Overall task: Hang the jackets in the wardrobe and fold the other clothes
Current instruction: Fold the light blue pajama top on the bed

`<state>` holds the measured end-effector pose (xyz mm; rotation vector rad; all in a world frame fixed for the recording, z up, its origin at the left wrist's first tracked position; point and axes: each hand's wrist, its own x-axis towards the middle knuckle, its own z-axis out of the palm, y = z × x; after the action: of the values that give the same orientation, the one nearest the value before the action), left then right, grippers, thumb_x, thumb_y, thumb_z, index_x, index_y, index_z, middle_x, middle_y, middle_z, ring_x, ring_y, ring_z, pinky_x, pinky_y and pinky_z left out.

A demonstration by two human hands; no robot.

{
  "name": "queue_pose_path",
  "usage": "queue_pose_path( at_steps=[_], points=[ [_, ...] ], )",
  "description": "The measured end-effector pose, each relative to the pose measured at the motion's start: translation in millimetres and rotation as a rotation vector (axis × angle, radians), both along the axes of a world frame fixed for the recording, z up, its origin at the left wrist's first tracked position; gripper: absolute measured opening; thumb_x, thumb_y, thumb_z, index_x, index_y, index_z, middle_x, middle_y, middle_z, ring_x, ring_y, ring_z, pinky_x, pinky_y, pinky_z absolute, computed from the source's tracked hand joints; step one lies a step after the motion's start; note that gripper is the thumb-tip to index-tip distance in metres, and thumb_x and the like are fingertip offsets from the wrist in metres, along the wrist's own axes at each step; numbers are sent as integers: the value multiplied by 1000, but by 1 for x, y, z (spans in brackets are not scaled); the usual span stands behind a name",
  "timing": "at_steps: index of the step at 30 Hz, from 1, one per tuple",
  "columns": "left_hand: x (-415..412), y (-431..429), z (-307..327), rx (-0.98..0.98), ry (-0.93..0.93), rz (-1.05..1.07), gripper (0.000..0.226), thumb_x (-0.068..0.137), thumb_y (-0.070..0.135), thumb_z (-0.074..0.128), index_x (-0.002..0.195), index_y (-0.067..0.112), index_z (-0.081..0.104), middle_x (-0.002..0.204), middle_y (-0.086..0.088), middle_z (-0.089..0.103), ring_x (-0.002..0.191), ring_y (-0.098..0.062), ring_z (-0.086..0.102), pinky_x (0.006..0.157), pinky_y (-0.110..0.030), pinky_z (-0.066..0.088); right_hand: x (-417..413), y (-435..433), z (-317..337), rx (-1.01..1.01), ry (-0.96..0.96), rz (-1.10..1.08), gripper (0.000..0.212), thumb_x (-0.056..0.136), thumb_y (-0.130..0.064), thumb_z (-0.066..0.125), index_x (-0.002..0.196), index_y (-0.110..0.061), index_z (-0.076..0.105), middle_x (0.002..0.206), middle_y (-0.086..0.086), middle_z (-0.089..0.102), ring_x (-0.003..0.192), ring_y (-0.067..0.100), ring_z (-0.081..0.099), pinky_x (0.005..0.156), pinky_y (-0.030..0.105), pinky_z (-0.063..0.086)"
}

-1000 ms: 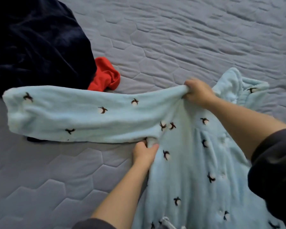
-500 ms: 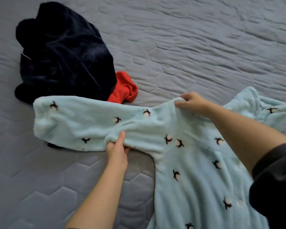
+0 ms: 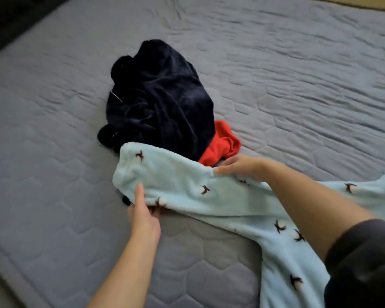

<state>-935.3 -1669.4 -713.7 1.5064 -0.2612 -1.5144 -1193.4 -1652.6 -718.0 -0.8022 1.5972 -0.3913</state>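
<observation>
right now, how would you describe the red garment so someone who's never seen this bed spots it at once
Start at the grey quilted bed cover, then find the dark navy heap near its middle. The red garment peeks out at that heap's near right edge, just beyond the right hand holding the pale blue sleeve. It alone is bright red, small and crumpled.

You have three garments on one grey quilted bedcover (image 3: 298,74): one pale blue fleece garment (image 3: 231,203) at lower right, one dark navy garment (image 3: 160,103) at centre, one red garment (image 3: 222,145) beside it. Two hands show: one left hand (image 3: 143,216), one right hand (image 3: 240,166).
</observation>
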Motion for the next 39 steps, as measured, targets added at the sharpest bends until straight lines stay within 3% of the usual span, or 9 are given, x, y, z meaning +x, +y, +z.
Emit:
queue_pose_path(
  at_steps=[4, 9, 12, 15, 20, 23, 27, 31, 39],
  points=[
    [12, -40, 19, -30, -122, -83, 26, 81, 26, 73, 105, 19, 64, 104, -3, 70, 93, -19, 68, 82, -41, 55, 27, -30, 12, -84, -7, -25, 19, 87, -13, 62, 70, -20, 57, 76, 1, 58, 73, 17, 56, 70, 30, 50],
    [38, -101, 43, -208, -400, -66, 39, 78, 25, 75, 111, 21, 55, 104, 5, 65, 84, -7, 64, 62, -21, 53, 33, -61, 26, -433, 196, -289, 19, 86, -11, 58, 73, -24, 55, 63, -5, 52, 58, 10, 47, 58, 24, 41],
    [42, -110, 39, -98, -513, -276, 56, 80, 30, 73, 126, 6, 50, 116, -7, 62, 92, -18, 62, 74, -30, 52, 31, -55, 20, -390, 317, -239, 9, 87, -16, 60, 95, -21, 59, 85, -2, 63, 77, 15, 57, 73, 29, 47],
    [45, -95, 30, -102, -594, -343, 68, 79, 33, 74, 132, 6, 42, 123, -10, 58, 100, -22, 62, 81, -35, 53, 27, -19, 9, -358, 504, -231, 30, 89, -17, 54, 119, -17, 55, 111, 4, 64, 100, 23, 59, 86, 33, 45],
    [59, -19, 1, -37, -730, -435, 85, 82, 38, 70, 145, 9, 20, 140, -12, 43, 119, -24, 50, 101, -36, 40, 18, 102, 4, -301, 885, -146, 51, 90, -17, 51, 140, -16, 40, 149, 6, 36, 136, 25, 34, 107, 42, 29],
    [68, 34, -1, 107, -768, -659, 75, 83, 37, 68, 139, 4, 31, 136, -19, 46, 118, -35, 52, 102, -46, 41, 26, 205, 12, -74, 889, -141, 55, 93, -18, 49, 145, -17, 33, 155, 6, 24, 141, 25, 25, 111, 43, 28],
    [75, 102, 38, 83, -823, -1125, 48, 83, 24, 71, 118, -2, 50, 117, -18, 57, 109, -33, 55, 92, -36, 41, 64, 333, 49, 214, 815, -197, 55, 95, -20, 47, 147, -14, 29, 155, 9, 25, 142, 25, 25, 113, 38, 28],
    [79, 168, 62, -11, -724, -1528, 19, 81, 19, 70, 78, 20, 52, 84, -3, 60, 94, -29, 62, 81, -32, 47, 138, 396, 53, 320, 666, -209, 56, 98, -25, 44, 149, -17, 22, 157, 6, 17, 141, 23, 25, 112, 33, 28],
    [122, 309, 19, -60, -1016, -2092, 38, 81, 46, 56, 112, 24, 51, 118, 4, 56, 109, -17, 54, 82, -30, 44, 211, 415, 19, 254, 565, -320, 59, 95, -22, 47, 150, -19, 23, 157, 9, 19, 143, 26, 20, 113, 33, 21]
  ],
)
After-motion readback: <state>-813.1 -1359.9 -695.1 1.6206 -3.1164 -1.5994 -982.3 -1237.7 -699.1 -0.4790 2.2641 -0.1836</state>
